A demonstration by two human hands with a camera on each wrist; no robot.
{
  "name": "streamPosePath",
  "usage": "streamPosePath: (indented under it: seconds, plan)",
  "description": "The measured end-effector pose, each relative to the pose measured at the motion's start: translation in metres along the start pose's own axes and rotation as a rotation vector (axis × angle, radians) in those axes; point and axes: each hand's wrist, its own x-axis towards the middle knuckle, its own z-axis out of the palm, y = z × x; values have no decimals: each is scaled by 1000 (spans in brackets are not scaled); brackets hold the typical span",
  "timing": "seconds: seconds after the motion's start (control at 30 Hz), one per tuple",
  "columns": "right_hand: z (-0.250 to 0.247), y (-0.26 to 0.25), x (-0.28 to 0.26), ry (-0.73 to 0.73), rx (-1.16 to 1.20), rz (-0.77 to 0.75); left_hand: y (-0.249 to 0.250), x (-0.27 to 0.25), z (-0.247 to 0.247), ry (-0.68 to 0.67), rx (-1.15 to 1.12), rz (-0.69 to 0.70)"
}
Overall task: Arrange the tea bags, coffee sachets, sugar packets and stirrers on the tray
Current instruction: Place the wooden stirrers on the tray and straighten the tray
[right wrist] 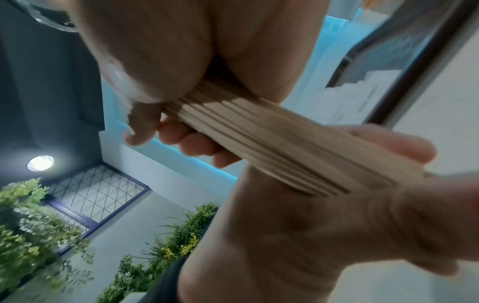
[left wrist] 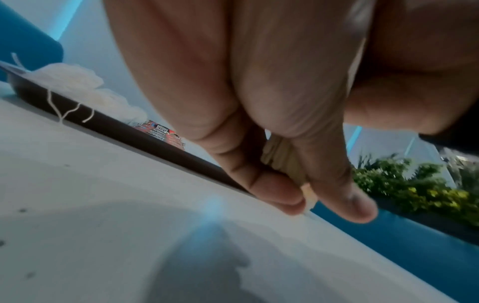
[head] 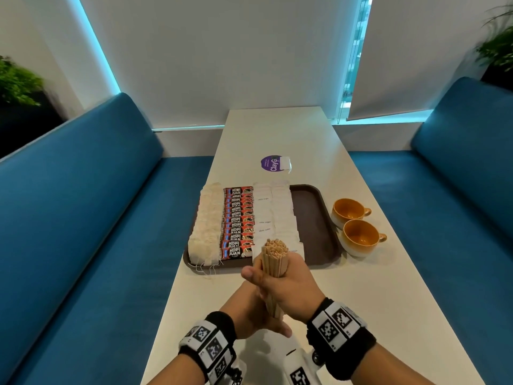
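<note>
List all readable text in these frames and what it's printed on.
"KOPI JUAN": on each coffee sachet in the row on the tray.
"white sugar": on the sugar packets.
"ClayG", cut off: on the purple round sticker on the table; its smaller print is unreadable.
Wrist views: the sachet print is blurred.

A long white tabletop runs between two blue upholstered benches, one on the left and one on the right, in a booth against a pale wall. White roller blinds hang over the windows, with cyan light showing along their edges and at the sill. Green foliage stands behind each bench, at left and at right. A round ceiling light glows overhead.
</note>
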Motion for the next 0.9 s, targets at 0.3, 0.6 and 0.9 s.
streamPosePath:
  seconds: [0.3, 0.6, 0.9]
  plan:
    - [-10, 9, 3, 34, -81, -31, 15, 6, -5, 70, -423, -122]
    - [-21, 49, -3, 198, -29, 5, 36, -13, -60, 374, -131, 234]
    - [-10, 72, -5, 94, -220, 152, 62, -10, -27, 243, 83, 552]
